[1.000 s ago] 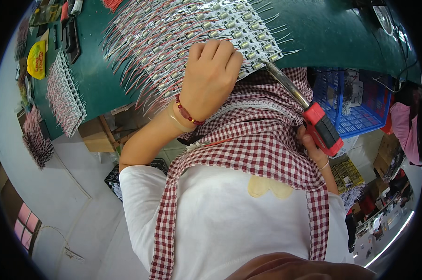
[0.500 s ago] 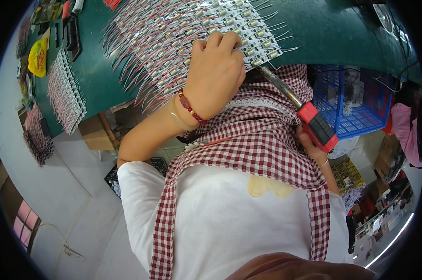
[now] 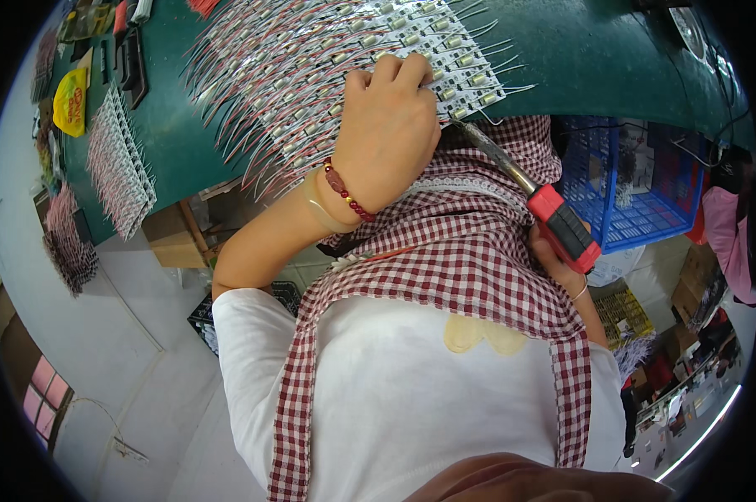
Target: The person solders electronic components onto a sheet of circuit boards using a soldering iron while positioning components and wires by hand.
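A panel of white circuit boards with rows of small components lies at the near edge of the green table, red and white wires fanning out on its left. My left hand rests over the panel's near part, its fingers bent down; the fingertips and whatever they pinch are hidden. Below the panel's near right corner, my right hand is wrapped around a soldering iron with a red and black handle. Its metal shaft slants up left, and the tip sits at the panel's near edge, close to my left hand.
The green table carries another wired panel at the left, with a yellow packet and hand tools behind it. A blue plastic basket stands below the table on the right. Cables hang by the table's right side.
The soldering iron has shifted slightly to the left, its tip moving a little along the panel's near edge. My left hand stays almost in place over the panel.
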{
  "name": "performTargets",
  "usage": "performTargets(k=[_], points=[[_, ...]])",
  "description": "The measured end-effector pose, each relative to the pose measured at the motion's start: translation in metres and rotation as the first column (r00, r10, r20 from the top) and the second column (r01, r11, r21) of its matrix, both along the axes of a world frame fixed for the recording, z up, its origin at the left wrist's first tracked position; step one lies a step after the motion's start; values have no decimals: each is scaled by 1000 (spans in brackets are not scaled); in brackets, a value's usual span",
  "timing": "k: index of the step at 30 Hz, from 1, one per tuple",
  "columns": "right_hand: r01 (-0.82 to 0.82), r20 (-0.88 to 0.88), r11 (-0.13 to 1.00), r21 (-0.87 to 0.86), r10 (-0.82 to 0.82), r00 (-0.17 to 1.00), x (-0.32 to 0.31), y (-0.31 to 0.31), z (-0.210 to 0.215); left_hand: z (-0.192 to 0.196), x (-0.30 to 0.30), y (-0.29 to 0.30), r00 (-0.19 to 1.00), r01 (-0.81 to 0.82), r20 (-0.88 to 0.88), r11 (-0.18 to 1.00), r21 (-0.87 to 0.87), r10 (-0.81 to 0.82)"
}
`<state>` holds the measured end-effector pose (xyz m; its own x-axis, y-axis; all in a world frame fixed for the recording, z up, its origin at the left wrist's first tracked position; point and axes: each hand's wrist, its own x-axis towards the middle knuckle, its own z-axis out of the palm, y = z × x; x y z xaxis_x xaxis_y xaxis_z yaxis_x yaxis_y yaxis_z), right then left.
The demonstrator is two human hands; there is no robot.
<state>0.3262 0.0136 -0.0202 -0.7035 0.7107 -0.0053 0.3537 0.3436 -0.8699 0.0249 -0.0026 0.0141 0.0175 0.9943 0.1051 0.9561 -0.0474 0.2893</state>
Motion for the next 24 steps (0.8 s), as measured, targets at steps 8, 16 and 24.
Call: performTargets(k=[8,16,24], points=[[58,-6,995,-87,-59,998,8,-8,-9,2,0,2,999,-1,-41,999,-50,-1],[62,-15,976,-207,-67,998,12,-6,-14,5,-2,5,998,-8,-66,997,-81,2],[91,-78,963,-253,-114,990,17,-8,-20,6,-1,1,999,5,-54,995,-97,-10]])
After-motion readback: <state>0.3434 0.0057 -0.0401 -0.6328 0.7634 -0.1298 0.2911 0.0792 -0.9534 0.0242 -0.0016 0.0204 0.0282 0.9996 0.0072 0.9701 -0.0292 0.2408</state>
